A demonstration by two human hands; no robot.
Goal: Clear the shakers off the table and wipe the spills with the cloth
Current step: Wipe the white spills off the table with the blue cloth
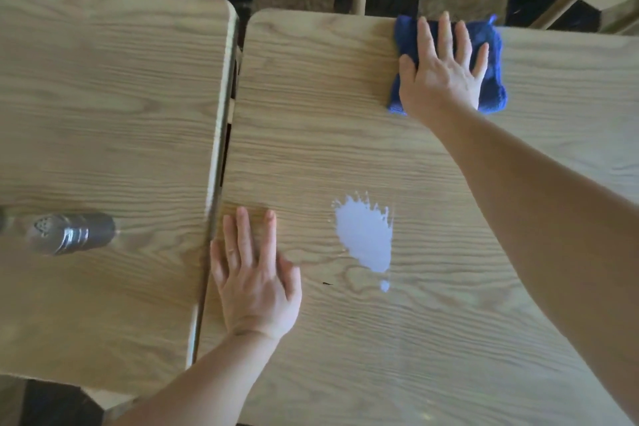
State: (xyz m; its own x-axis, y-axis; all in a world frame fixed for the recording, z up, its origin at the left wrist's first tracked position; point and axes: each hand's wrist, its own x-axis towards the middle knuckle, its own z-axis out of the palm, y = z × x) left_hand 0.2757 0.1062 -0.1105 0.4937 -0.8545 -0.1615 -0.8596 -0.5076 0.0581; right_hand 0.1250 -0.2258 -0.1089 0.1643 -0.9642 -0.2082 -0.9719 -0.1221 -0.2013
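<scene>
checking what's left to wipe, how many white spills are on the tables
1: a white spill on the right-hand table, between the two hands, with a small stray drop just below it. More may lie outside the view.

2 light wood-grain tables (345, 114) stand side by side with a narrow gap between them. The right hand (441, 76) lies flat, fingers spread, on a folded blue cloth (492, 55) at the right table's far edge. The left hand (254, 284) rests flat near a white liquid spill (366, 235). A clear glass shaker with a metal top (69, 233) stands on the left table.
</scene>
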